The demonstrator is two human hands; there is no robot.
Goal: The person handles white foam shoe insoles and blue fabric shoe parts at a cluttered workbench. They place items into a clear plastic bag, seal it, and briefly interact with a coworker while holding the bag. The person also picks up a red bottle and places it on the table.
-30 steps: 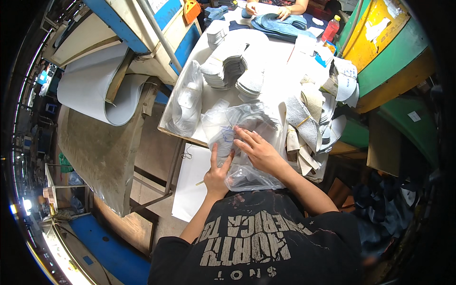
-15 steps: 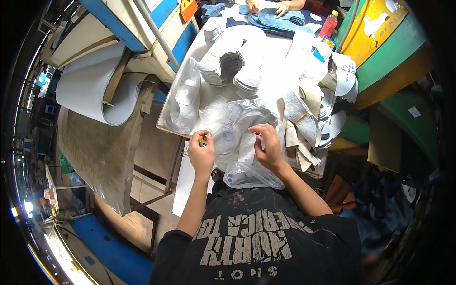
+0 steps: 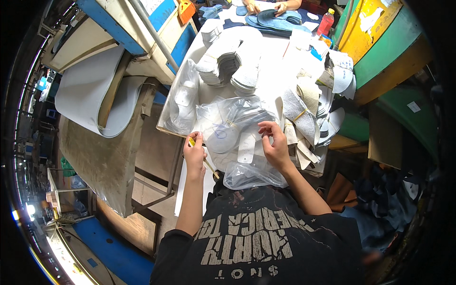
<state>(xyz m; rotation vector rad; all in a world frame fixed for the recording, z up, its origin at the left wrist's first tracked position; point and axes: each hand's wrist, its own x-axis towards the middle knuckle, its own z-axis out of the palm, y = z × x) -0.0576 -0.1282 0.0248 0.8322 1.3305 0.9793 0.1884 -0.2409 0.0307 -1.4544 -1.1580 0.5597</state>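
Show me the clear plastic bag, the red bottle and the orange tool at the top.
clear plastic bag (image 3: 247,173), head view, its lower bulge.
red bottle (image 3: 325,23), head view, its body.
orange tool (image 3: 185,9), head view, its middle.

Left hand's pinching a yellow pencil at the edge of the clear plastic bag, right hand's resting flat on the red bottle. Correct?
Not quite. In the head view the right hand is not on the red bottle, which stands at the far end of the table. It pinches the clear plastic bag near the table's front edge. The left hand does pinch a yellow pencil at the bag's edge.
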